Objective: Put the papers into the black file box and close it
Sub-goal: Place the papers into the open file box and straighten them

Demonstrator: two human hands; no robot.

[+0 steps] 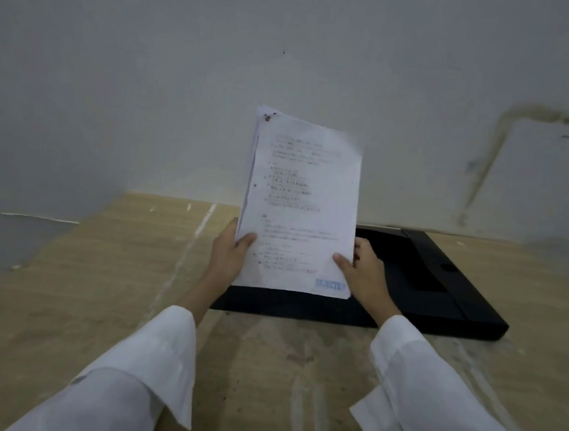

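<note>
A stack of white printed papers, stapled at the top left corner and stamped in blue at the bottom right, is held upright above the table. My left hand grips its lower left edge, and my right hand grips its lower right edge. Behind and below the papers lies the black file box, flat on the table, with its flap toward the right. The papers hide the box's left part, so I cannot tell whether the box is open or closed.
The wooden table has pale streaks and scuffs on its top. A white wall stands right behind it, stained at the right. The table's left edge runs diagonally at the left.
</note>
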